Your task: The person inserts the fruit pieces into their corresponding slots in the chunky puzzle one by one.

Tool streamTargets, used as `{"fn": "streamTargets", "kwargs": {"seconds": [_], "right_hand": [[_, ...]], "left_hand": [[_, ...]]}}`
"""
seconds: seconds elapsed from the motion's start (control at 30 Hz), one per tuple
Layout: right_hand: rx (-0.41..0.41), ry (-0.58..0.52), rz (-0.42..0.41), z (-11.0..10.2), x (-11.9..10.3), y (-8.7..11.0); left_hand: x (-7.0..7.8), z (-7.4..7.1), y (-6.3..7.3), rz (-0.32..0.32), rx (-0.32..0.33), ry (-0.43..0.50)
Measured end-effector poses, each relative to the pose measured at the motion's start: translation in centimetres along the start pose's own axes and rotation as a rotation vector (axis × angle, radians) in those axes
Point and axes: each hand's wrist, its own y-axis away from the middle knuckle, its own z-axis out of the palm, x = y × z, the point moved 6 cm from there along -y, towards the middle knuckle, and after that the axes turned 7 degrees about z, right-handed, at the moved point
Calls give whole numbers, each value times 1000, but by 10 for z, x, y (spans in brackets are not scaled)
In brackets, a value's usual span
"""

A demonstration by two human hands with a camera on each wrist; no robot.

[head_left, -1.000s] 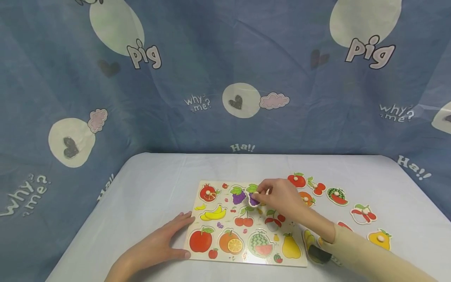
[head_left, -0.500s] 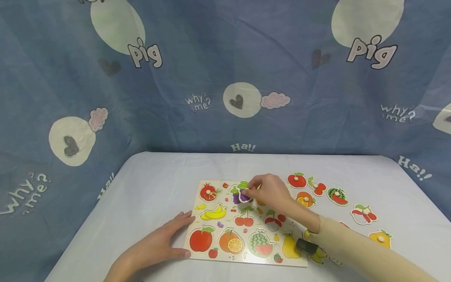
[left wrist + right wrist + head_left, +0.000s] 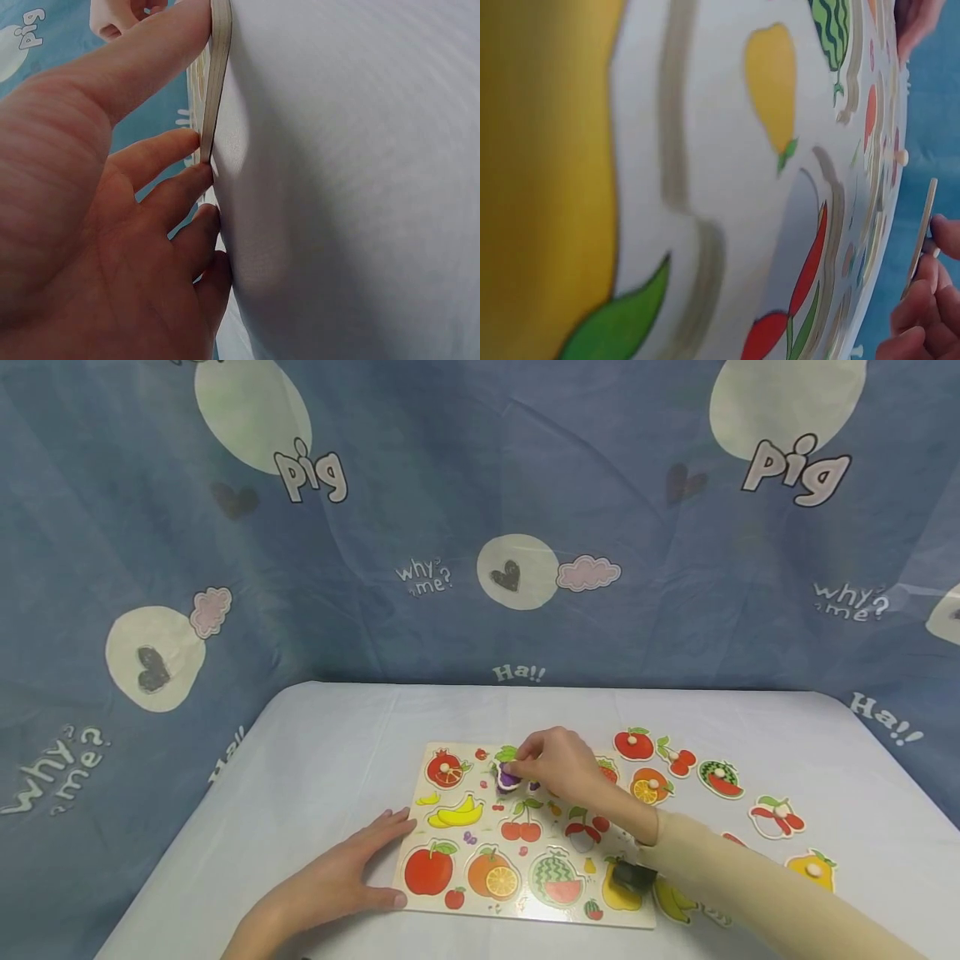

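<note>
A flat wooden fruit puzzle board [image 3: 491,852] lies on the white table. My right hand [image 3: 562,764] pinches the grape puzzle piece [image 3: 508,777] by its knob, over the grape spot in the board's back row. In the right wrist view that piece [image 3: 921,232] shows edge-on between thumb and fingers, tilted above the board. My left hand [image 3: 337,868] rests at the board's left edge, fingers spread, thumb near the front corner. The left wrist view shows its fingertips [image 3: 196,176] against the board's edge [image 3: 217,82]. The pomegranate piece [image 3: 444,769] sits in the back left recess.
Right of the board lie several loose knobbed pieces: an apple [image 3: 633,744], cherries [image 3: 681,762], an orange [image 3: 651,786], a watermelon [image 3: 721,778], a red-and-white piece [image 3: 777,817], a yellow fruit [image 3: 813,867] and bananas [image 3: 672,900]. The right sleeve passes over some. A blue printed cloth [image 3: 375,635] hangs behind.
My right hand has carried the grape piece leftward across the back of the board, to the grape spot. My left hand has stayed at the board's left edge.
</note>
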Motion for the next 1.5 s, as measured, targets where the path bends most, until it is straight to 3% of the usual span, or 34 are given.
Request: {"fn": "streamTargets", "kwargs": {"seconds": [0.4, 0.8, 1.17, 1.5], "right_hand": [[-13, 21, 26, 7, -1, -3], [-5, 85, -11, 15, -2, -6], [4, 112, 11, 16, -2, -8], [-25, 97, -28, 17, -2, -8]], "left_hand": [[1, -2, 2, -5, -4, 12], [2, -1, 2, 33, 0, 8], [1, -1, 1, 10, -4, 18], [0, 0, 1, -5, -2, 13]]}}
